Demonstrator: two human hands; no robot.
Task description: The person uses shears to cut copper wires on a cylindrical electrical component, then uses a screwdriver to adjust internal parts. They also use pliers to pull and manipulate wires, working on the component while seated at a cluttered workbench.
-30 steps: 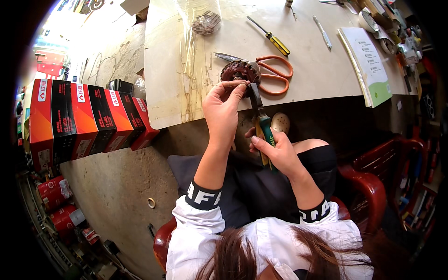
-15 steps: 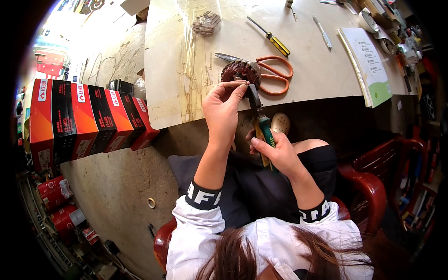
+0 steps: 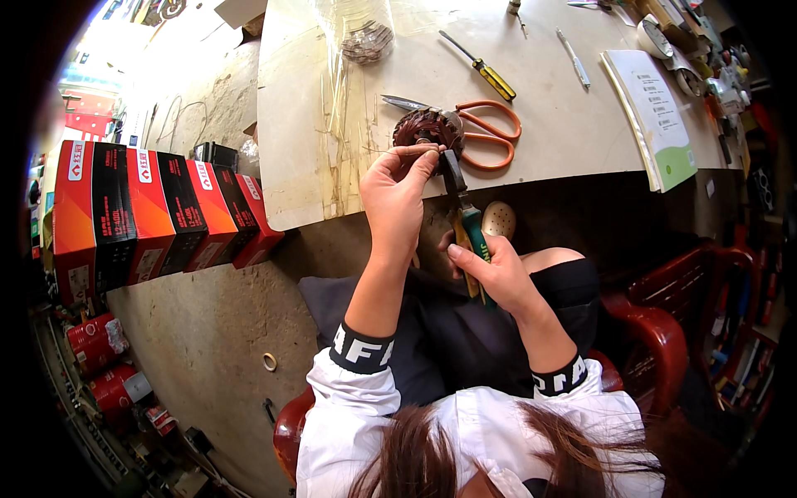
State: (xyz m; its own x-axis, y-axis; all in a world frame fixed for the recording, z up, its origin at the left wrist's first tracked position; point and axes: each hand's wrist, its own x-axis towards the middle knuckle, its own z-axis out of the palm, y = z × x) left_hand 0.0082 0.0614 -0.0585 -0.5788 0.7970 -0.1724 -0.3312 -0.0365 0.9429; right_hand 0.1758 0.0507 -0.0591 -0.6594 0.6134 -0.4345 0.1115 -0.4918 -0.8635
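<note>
A dark reddish-brown wound coil ring, like a motor stator [image 3: 438, 124], stands near the front edge of the table, partly over a pair of orange-handled scissors [image 3: 496, 133]. The fingertips of my left hand [image 3: 397, 187] are pinched together at the coil's near side. A thin wire [image 3: 378, 150] shows at those fingertips and sticks out to the left. My right hand [image 3: 498, 270] is wrapped round the green and yellow handles of a pair of pliers [image 3: 471, 228]. The pliers' dark jaws point up to the coil beside my left fingertips; what lies between them is too small to tell.
On the table [image 3: 548, 158] lie a yellow-handled screwdriver [image 3: 490, 76], a pen [image 3: 574, 58], a booklet [image 3: 656, 116] and a bagged brown coil [image 3: 366, 41]. Red and black boxes [image 3: 162, 212] stand in a row at the left. A dark red chair [image 3: 664, 332] is at the right.
</note>
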